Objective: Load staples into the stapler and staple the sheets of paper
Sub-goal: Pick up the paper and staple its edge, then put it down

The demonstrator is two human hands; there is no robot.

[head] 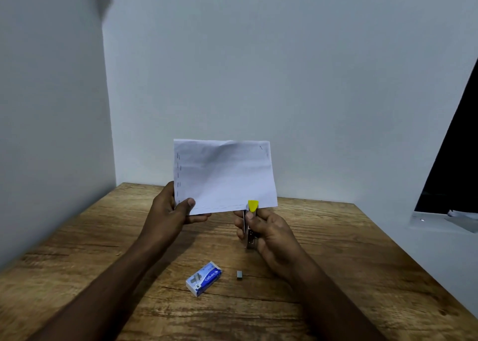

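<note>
The sheets of paper (223,175) stand upright above the far middle of the worktop (336,250), pinched at their lower left corner by the left hand (172,211), thumb in front and fingers behind, likely so the bottom edge hangs free for stapling. The stapler (250,224), a slim metal body with a yellow tip, sits in the grip of the right hand (269,233), which is wrapped closed around it with the yellow end up; its mouth meets the paper's bottom edge right of centre, at the end of a row of staples running along that edge. A second row of staples climbs the left edge, and one lone staple sits near the top right corner, so the stapling seems well along and the loading done. On the near worktop lie a blue and white staple box (204,278) and, just right of it, a small loose strip of staples (239,275), both set out of the way. The worktop is grained wood pushed into a corner of plain pale walls; a dark slanted panel (455,159) shows at the far right.
</note>
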